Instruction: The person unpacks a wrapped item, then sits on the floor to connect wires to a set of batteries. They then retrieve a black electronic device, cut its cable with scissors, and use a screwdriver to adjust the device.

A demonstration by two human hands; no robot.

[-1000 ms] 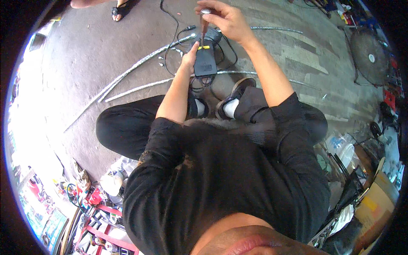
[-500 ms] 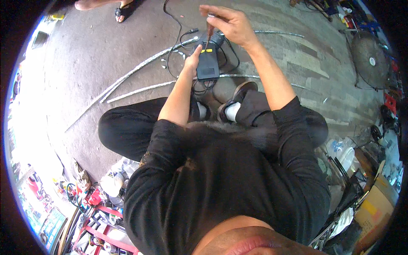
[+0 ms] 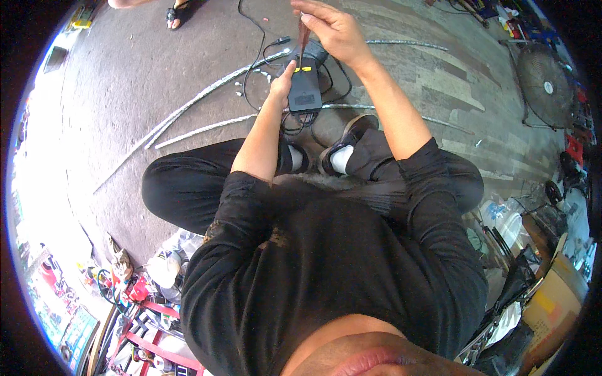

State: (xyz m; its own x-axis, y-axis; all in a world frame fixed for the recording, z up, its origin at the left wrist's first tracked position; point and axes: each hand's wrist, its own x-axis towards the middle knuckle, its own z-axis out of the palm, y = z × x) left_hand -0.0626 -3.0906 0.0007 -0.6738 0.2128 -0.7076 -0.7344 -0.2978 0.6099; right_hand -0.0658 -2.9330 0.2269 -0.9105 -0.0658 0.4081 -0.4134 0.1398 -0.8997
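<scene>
A black box-shaped device (image 3: 305,91) with yellow labels and cords rests on the floor in front of my crossed legs. My left hand (image 3: 284,81) grips its left edge, thumb lying along the top near the labels. Above the device, my right hand (image 3: 335,31) holds the top of a screwdriver (image 3: 303,36) with a reddish-brown handle. The screwdriver stands nearly upright, its shaft reaching down to the device beside the yellow labels. Exactly where the tip sits is too small to make out.
Long silvery rods (image 3: 207,98) lie on the floor around the device, with a black cable (image 3: 258,28) and small pale pieces. A bystander's sandalled foot (image 3: 175,15) is at the far left. A fan (image 3: 544,84) stands right; clutter and a cardboard box (image 3: 555,307) lie at the sides.
My right hand has shifted slightly left, and the screwdriver leans a little differently. The left hand stays on the device. The whole view has shifted slightly.
</scene>
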